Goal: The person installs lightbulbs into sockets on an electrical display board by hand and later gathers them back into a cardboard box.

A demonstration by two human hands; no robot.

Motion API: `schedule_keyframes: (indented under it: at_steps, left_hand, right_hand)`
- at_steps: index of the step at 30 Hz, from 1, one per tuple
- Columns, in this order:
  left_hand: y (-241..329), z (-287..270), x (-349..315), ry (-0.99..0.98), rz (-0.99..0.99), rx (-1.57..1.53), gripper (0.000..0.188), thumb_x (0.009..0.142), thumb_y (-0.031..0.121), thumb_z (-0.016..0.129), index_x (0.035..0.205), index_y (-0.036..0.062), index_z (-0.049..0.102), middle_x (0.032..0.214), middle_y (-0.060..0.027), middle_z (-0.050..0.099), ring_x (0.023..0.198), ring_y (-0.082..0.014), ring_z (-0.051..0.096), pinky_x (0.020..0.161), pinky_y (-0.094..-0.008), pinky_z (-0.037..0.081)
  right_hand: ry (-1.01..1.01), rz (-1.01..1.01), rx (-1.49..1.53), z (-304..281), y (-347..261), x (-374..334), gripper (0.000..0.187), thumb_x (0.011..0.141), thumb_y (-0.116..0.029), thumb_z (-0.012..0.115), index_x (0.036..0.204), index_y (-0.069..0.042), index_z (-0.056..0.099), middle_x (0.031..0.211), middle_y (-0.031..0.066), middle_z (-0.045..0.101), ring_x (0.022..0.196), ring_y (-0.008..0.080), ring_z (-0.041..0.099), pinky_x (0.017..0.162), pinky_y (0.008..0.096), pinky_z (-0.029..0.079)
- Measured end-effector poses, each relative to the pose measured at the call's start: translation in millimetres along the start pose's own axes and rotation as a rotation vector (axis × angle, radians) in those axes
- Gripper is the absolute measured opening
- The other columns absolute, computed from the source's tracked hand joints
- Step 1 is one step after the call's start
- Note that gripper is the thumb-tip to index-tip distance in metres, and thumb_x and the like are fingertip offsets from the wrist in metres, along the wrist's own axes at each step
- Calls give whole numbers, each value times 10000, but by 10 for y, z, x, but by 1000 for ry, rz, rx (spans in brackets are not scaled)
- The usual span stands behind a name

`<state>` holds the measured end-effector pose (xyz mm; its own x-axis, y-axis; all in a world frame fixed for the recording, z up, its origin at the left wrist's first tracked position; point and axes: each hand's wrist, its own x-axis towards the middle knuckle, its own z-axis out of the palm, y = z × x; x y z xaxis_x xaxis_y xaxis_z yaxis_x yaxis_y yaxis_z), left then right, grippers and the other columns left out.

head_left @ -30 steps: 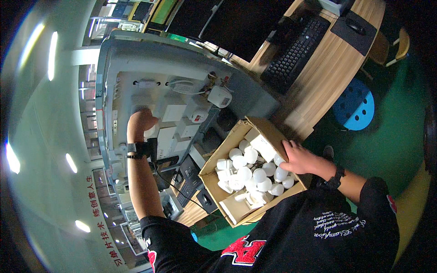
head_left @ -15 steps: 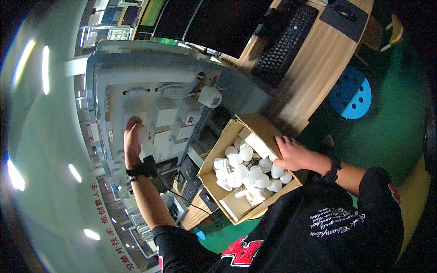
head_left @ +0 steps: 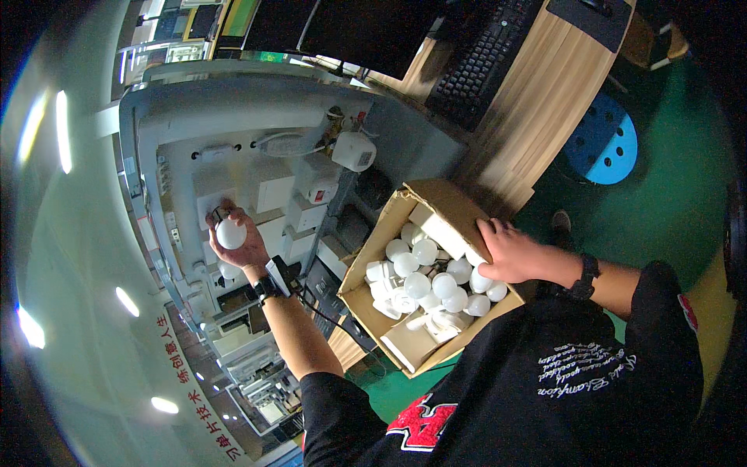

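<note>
My left hand point(head_left: 247, 257) is raised at a grey upright panel point(head_left: 198, 117), its fingers wrapped round a white light bulb point(head_left: 231, 234). The bulb's base end is close to a small box-shaped fitting on the panel; I cannot tell whether it is screwed in. An open cardboard box point(head_left: 366, 261) is in front of my body, tilted. Several white bulbs point(head_left: 444, 286) and other white plastic pieces point(head_left: 443, 323) fill it. With my right hand point(head_left: 517, 251) I grip the box's right side, thumb over the rim.
White boxes and switches point(head_left: 274, 193) are mounted on the panel, with a white socket-like device point(head_left: 354, 151) at its upper right. A wooden desk point(head_left: 537, 101) bears a black keyboard point(head_left: 494, 58) and dark monitors point(head_left: 373, 31). A blue round stool point(head_left: 611, 144) stands on the green floor.
My left hand has turned its palm side into view, showing more of the bulb. The forearm has swung to the right. My right hand still grips the box.
</note>
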<state>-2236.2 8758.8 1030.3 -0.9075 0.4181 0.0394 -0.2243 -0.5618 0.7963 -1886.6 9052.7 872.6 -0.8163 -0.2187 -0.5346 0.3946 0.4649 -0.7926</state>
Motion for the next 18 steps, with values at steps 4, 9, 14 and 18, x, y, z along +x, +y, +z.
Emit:
schedule_keyframes:
  at_steps: [4, 9, 14, 18]
  left_hand:
    - [132, -70, 26, 109, -28, 3, 355, 889, 239, 532, 1171, 27, 506, 1133, -203, 542, 873, -270, 547, 710, -345, 504]
    - [285, 45, -92, 300, -164, 486, 345, 889, 282, 527, 1193, 120, 527, 1185, -139, 553, 914, -287, 565, 749, -389, 500]
    - [555, 674, 161, 38, -443, 1684, 379, 919, 363, 494, 1223, 140, 538, 1164, -76, 530, 1029, -254, 548, 753, -445, 512]
    - [667, 286, 598, -351, -563, 2183, 345, 868, 338, 565, 1092, 85, 631, 960, -84, 651, 932, -310, 612, 753, -483, 512]
  right_hand:
    - [60, 4, 25, -6, 14, -4, 902, 775, -424, 587, 1385, 116, 200, 1334, 404, 325, 1206, 526, 391, 1037, 496, 339]
    - [107, 8, 21, 77, 53, -72, 841, 757, -347, 607, 1366, 97, 233, 1286, 356, 384, 1185, 501, 415, 996, 491, 374]
    - [99, 31, 35, 61, 102, -80, 871, 761, -385, 608, 1377, 97, 224, 1323, 379, 345, 1185, 510, 417, 1014, 501, 358]
    - [65, 33, 18, 57, 15, -35, 869, 763, -362, 618, 1379, 94, 209, 1315, 376, 350, 1189, 506, 416, 1008, 490, 367]
